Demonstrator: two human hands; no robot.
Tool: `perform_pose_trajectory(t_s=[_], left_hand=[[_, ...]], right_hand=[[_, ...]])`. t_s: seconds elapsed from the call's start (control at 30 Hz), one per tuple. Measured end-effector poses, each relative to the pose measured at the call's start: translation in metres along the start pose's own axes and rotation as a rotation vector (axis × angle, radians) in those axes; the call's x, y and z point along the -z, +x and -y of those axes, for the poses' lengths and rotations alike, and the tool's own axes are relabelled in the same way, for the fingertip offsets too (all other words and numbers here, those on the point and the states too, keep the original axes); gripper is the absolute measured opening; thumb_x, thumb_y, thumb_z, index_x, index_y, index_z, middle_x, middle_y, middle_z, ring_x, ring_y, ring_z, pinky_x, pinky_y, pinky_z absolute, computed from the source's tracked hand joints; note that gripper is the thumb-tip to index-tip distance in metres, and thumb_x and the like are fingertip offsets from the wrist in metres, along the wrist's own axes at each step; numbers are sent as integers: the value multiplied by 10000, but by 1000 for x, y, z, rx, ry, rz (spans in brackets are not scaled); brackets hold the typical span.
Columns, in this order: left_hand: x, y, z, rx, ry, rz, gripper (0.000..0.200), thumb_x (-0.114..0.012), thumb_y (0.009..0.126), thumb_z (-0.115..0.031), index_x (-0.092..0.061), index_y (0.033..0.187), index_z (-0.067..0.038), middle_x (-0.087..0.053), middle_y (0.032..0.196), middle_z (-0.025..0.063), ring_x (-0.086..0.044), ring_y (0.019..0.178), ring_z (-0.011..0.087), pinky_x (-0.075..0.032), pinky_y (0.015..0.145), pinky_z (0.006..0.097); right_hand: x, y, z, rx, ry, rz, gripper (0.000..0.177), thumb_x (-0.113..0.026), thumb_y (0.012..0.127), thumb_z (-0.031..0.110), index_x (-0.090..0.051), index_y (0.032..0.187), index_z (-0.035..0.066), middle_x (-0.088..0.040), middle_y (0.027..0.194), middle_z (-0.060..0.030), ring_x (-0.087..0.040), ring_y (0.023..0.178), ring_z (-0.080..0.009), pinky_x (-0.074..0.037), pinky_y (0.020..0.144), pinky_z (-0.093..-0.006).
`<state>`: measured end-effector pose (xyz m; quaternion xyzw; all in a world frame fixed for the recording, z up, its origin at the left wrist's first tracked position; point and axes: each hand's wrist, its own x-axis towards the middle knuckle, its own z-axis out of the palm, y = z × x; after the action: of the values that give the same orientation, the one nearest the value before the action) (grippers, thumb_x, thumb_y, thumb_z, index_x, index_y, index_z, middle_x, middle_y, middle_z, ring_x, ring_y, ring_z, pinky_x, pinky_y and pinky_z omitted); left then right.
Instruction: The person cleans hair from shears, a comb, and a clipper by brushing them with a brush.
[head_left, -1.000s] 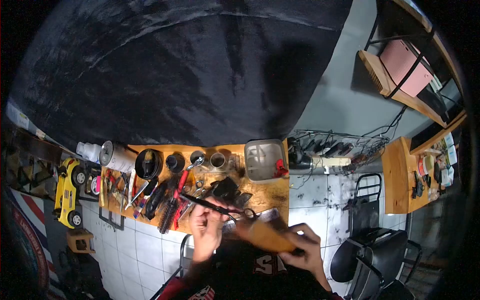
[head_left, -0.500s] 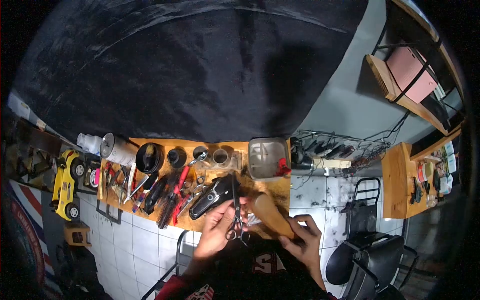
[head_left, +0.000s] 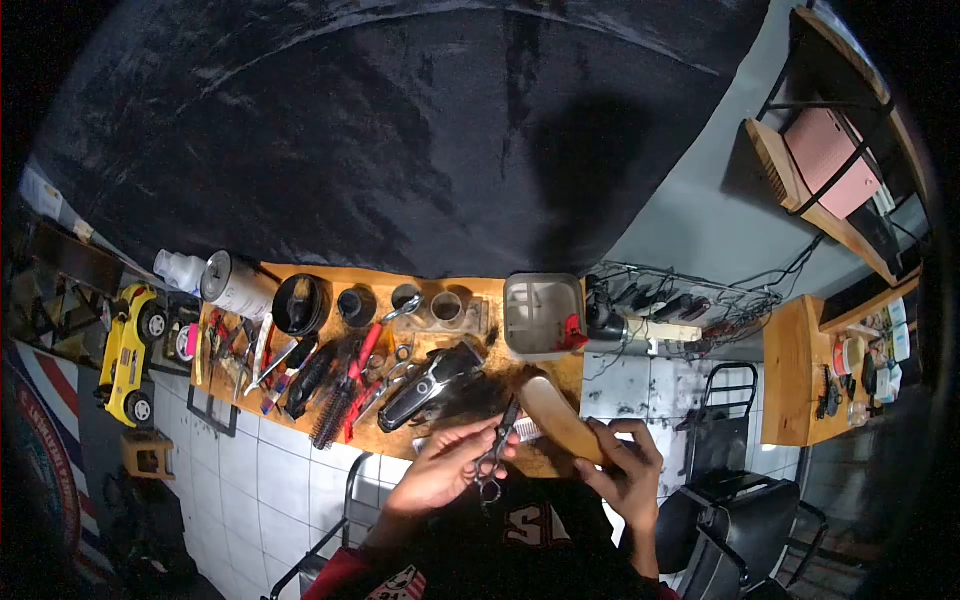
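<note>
My left hand (head_left: pixel 448 468) is closed on a pair of dark scissors (head_left: pixel 496 450), blades pointing up and finger rings low. My right hand (head_left: pixel 625 468) grips the end of a tan, curved wooden brush (head_left: pixel 562 418); its dark bristles face left, close to the scissor blades. A pale comb (head_left: pixel 527 430) lies behind the scissors, partly hidden. On the wooden table (head_left: pixel 470 290) just beyond my left hand rests a black and silver hair clipper (head_left: pixel 432 386). Beside it are a red-handled round brush (head_left: pixel 338 410) and more scissors (head_left: pixel 398 372).
A grey plastic tub (head_left: pixel 543 315) with something red in it stands at the table's right end. Cups, a black bowl (head_left: pixel 301 305) and a large can (head_left: pixel 238 284) line the back. Tangled cables (head_left: pixel 700 300) hang at right, above a black chair (head_left: pixel 735 530).
The scissors have shifted slightly right and turned, their rings now seen edge-on. The brush has moved a little right with my right hand. The whole view has shifted slightly.
</note>
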<state>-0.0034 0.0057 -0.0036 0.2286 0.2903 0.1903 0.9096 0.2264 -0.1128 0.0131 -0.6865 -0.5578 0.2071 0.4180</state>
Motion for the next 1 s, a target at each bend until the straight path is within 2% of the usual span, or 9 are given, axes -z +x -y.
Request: perform_pose_trajectory(t_s=[0.1,0.13,0.17,0.3,0.43,0.63,0.67,0.8,1.0], left_hand=[[4,3,6,-82,-339,162,554,-471,904,-30,-308,1432,2,-533,1285,130,-569,1050,165,-460,984,384],[-7,0,-5,-78,-39,83,654,-445,855,-11,-230,1472,-29,-435,1399,157,-506,1195,210,-353,1075,442],[-9,3,-3,-257,35,316,650,-475,880,-48,-224,1480,-56,-348,1463,188,-405,1320,244,-340,1078,442],[-7,-3,0,-175,144,325,694,-485,889,98,-188,1487,-89,-235,1524,150,-313,1373,287,-325,1105,474],[-20,-2,-15,-16,264,307,701,-470,873,155,-186,1479,-55,-233,1528,113,-322,1366,289,-330,1112,436],[-17,-4,-16,-103,558,281,779,-558,858,106,-159,1497,-90,-468,1390,123,-462,1256,175,-365,1066,346],[-21,-6,-19,-138,539,290,790,-568,854,101,-158,1499,-96,-493,1368,128,-473,1243,164,-375,1052,337],[-28,-7,-19,-146,376,171,846,-546,849,119,-81,1512,-126,-475,1382,165,-503,1201,156,-381,1029,322],[-25,-8,-24,-135,496,179,832,-494,849,156,-68,1509,-117,-455,1395,184,-423,1314,236,-360,1056,328]], right_hand=[[13,-8,-5,-2,113,176,468,-848,648,199,-695,1066,54,-591,988,-105,-657,763,-198,-547,654,-291],[18,-7,-3,109,91,239,458,-852,630,219,-710,1047,94,-599,994,-92,-658,835,-221,-551,701,-314],[17,-10,-6,157,176,281,476,-859,603,167,-718,1047,65,-597,984,-88,-642,728,-152,-511,632,-253],[18,-13,-7,-35,20,216,459,-845,636,186,-706,1064,99,-583,996,-81,-653,776,-216,-549,677,-318],[18,-4,5,-90,-3,-94,451,-821,679,165,-687,1091,44,-572,979,-96,-645,660,-171,-530,600,-278],[30,-10,-5,127,73,326,451,-851,609,140,-719,1034,62,-585,986,-97,-654,715,-186,-543,610,-279],[30,-7,-7,201,16,288,446,-844,633,148,-716,1054,78,-580,976,-95,-656,712,-180,-541,594,-284],[22,-9,0,-135,-9,2,466,-821,668,150,-688,1105,58,-560,971,-83,-633,642,-140,-516,578,-265],[35,-7,-5,62,41,313,476,-842,638,170,-699,1084,87,-567,977,-74,-638,674,-156,-537,617,-291]])
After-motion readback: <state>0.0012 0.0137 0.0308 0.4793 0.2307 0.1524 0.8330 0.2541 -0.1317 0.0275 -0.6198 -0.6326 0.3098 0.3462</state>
